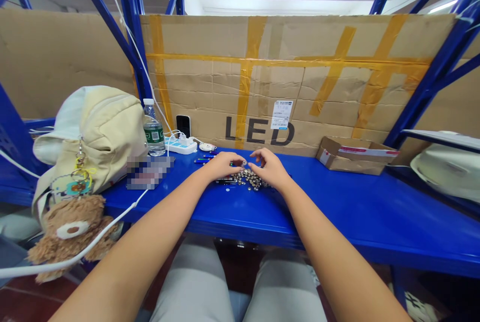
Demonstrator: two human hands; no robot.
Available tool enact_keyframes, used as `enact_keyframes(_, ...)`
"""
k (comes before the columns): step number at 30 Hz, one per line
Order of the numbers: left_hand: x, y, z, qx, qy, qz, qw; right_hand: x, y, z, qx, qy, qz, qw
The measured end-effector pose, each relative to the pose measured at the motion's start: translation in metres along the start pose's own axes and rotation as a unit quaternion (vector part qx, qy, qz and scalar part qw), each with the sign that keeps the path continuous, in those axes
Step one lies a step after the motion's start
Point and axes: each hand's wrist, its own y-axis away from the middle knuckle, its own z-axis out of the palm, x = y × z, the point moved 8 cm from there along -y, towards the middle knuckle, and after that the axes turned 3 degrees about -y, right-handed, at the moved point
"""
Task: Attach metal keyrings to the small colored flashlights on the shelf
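A small heap of shiny round metal pieces (248,179) lies on the blue shelf top (337,212) in front of me. My left hand (222,165) rests at the heap's left edge, its fingers curled with the tips pinched over the pieces. My right hand (270,168) lies on the heap's right side, fingers bent down onto the pieces. The two hands almost meet above the heap. What the fingertips grip is too small to make out. One loose piece (227,190) lies just in front of the heap.
A cream backpack (93,137) with a teddy bear (69,232) hangs at the left. A water bottle (153,129), a white power strip (180,145) and several pens (204,159) stand behind. A flat cardboard box (354,154) lies right; a taped cardboard wall (292,82) closes the back.
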Motion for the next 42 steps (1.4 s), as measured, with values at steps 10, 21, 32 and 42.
enact_keyframes(10, -0.011, -0.001, -0.008, 0.053, -0.021, -0.023, 0.998, 0.014, 0.007, 0.031, -0.141, 0.074, 0.056, 0.986)
enact_keyframes(21, -0.001, -0.002, -0.005, 0.024, -0.042, 0.000, 0.999, 0.000, 0.002, 0.052, -0.179, 0.155, 0.033, 0.971)
enact_keyframes(32, -0.005, -0.001, -0.005, 0.027, -0.034, -0.019, 0.999, 0.010, -0.003, 0.044, -0.132, 0.134, 0.037, 0.982)
enact_keyframes(42, -0.004, 0.001, 0.000, 0.005, 0.046, -0.030, 0.999, 0.002, -0.002, 0.010, -0.007, 0.002, -0.011, 1.000)
